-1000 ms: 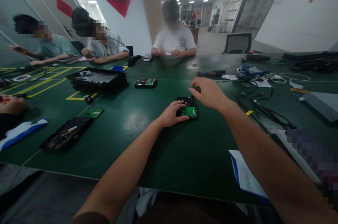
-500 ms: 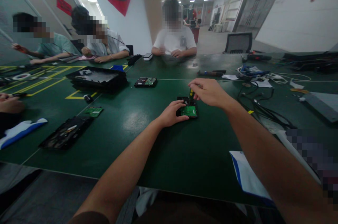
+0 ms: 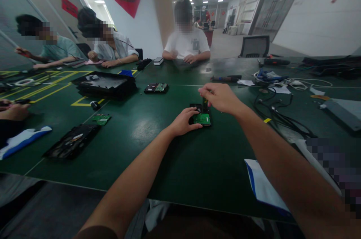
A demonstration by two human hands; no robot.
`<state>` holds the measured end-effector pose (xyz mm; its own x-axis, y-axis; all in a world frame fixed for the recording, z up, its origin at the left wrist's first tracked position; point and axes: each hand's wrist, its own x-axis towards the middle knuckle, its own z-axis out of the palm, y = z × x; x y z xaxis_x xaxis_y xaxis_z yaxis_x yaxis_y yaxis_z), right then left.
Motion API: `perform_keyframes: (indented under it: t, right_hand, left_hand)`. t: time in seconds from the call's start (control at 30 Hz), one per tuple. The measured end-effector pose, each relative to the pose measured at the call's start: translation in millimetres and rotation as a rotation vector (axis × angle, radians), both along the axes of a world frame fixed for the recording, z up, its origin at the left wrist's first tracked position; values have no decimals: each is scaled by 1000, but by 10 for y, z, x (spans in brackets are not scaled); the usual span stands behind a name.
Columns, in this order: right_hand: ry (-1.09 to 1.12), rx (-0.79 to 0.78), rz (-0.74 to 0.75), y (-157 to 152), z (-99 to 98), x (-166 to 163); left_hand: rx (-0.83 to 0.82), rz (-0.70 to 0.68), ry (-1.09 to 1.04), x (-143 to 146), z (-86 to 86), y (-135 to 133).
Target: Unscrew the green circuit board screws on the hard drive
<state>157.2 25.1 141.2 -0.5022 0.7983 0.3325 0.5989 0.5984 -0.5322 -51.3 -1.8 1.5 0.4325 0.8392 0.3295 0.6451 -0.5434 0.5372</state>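
A hard drive (image 3: 202, 120) with a green circuit board lies flat on the green table in front of me. My left hand (image 3: 182, 121) grips its left side, the thumb at the near edge and the fingers reaching over the far part. My right hand (image 3: 220, 97) is closed around a screwdriver (image 3: 204, 104), which stands nearly upright over the drive. The fingers hide most of its handle, and I cannot make out its tip clearly. Farther off to the left rests another hard drive (image 3: 156, 88), board side up.
On the left are a black tray (image 3: 105, 85), a dark opened casing (image 3: 72, 142) and a loose green board (image 3: 102, 119). Black cables (image 3: 284, 117) and a grey box (image 3: 342, 113) lie on the right. A blue-white packet (image 3: 263, 184) sits under my right forearm. Several people sit around the table.
The screwdriver's yellow handle marks have turned largely out of sight, and my right fingers have shifted slightly left. My left hand and the hard drive stay in place.
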Motion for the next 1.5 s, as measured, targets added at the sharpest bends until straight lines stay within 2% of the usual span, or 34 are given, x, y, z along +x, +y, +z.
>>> perform_keyframes:
  t: [0.13,0.23,0.37,0.43,0.57,0.73,0.97,1.1,1.23,1.43,1.5]
  right_hand:
    - [131,-207,15,63,-44,43]
    - [110,-143,21,89,-52,61]
    - [101,-69,-95,75,-56,56]
    - [132,-84,-113,65,-62,49]
    - [197,-146,-23,71,-91,34]
    - [269,-248,3,110,-149,17]
    - [141,-46,-132,86,-101,15]
    - [101,1,-117,63,-44,21]
    - [84,-43,-72,89,-17,20]
    - [120,-236,-44,145,22,-1]
    - [101,-242,-24,153,48,4]
  left_hand:
    - [-14,2,10,-7,-2,2]
    - [-21,4,8,-12,0,1]
    - [-21,6,2,-13,-5,3]
    - [-26,7,2,-12,-12,9]
    - [-19,7,-3,-10,-25,17]
    - [-15,-3,-5,-8,-26,16]
    - [1,4,-3,4,-24,3]
    - [20,-9,-7,0,-21,-3]
    - [29,-16,-11,-5,-38,5]
    - [18,-2,-12,0,-66,19]
    - [11,-3,-10,-3,-60,13]
